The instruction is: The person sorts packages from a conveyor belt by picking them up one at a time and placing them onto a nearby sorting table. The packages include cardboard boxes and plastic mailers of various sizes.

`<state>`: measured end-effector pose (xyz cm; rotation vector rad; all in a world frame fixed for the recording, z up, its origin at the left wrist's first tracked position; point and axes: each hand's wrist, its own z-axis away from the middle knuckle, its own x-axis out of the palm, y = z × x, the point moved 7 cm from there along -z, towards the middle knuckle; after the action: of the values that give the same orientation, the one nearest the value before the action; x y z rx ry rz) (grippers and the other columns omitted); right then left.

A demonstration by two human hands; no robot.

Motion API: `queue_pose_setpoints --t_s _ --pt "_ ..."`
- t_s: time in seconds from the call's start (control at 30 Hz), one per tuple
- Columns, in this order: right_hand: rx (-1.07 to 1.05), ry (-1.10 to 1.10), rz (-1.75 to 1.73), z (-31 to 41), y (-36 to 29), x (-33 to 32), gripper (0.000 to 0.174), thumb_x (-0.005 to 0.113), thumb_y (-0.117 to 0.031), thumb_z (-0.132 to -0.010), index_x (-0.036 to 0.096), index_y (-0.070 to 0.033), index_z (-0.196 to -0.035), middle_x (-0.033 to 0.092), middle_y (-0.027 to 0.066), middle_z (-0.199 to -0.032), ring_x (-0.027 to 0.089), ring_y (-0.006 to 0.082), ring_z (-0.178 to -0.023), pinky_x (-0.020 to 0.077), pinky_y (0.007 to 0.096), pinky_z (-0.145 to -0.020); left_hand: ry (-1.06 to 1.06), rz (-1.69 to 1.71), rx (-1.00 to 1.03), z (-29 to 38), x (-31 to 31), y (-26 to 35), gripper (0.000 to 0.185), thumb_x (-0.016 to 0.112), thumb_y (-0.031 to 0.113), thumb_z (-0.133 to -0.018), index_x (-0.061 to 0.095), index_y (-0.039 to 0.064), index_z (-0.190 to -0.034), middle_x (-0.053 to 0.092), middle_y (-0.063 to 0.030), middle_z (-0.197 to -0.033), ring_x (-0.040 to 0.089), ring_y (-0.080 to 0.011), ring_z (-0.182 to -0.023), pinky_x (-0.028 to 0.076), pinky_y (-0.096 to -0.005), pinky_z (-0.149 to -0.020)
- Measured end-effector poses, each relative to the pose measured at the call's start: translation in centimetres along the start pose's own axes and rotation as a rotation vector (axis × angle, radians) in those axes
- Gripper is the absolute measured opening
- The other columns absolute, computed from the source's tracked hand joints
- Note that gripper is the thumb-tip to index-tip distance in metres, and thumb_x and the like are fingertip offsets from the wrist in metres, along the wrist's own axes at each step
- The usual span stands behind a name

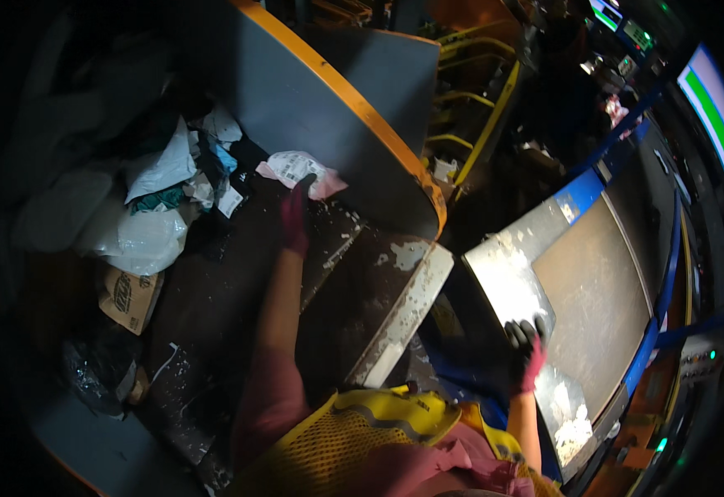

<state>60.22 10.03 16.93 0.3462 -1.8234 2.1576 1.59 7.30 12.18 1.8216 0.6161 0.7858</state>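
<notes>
My left hand, in a dark and magenta work glove, is stretched out over a dark chute surface. Its fingertips meet the near side of a pink and white plastic mailer that bears a printed label. Whether the fingers close around the mailer is too dark to tell. My right hand, in a matching glove, is at the worn metal edge plate of a belt conveyor. Its fingers are apart and hold nothing.
Left of the chute lie piled mailers, among them a white bag, a cardboard box and a black bag. A grey side panel with an orange rim rises ahead. A lit screen stands right.
</notes>
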Motion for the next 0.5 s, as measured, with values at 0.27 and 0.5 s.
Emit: queue_pose_setpoints --t_s 0.27,0.5 --pt "0.634 -0.833 0.022 2.6 6.6 14.0 0.060 0.040 -0.047 -0.095 0.036 -0.002 -0.133 0.054 0.0089 -0.118 0.051 0.0194 -0.106 0.0397 0.0343 -0.095 -0.390 0.575 -0.662 20.7 11.3 6.7 0.028 0.063 0.005 -0.077 0.059 0.000 -0.104 0.059 -0.0085 -0.107 0.057 -0.0198 -0.098 0.046 -0.0313 -0.088" --pt "0.115 -0.380 0.111 -5.5 5.0 8.0 0.046 0.050 -0.030 -0.089 0.050 0.000 -0.124 0.054 0.0101 -0.120 0.050 0.0199 -0.110 0.0386 0.0323 -0.097 -0.705 0.119 -0.541 25.4 11.7 7.4 0.038 0.056 0.017 -0.090 0.052 0.006 -0.126 0.050 -0.0072 -0.128 0.052 -0.0127 -0.110 0.041 -0.0290 -0.095"
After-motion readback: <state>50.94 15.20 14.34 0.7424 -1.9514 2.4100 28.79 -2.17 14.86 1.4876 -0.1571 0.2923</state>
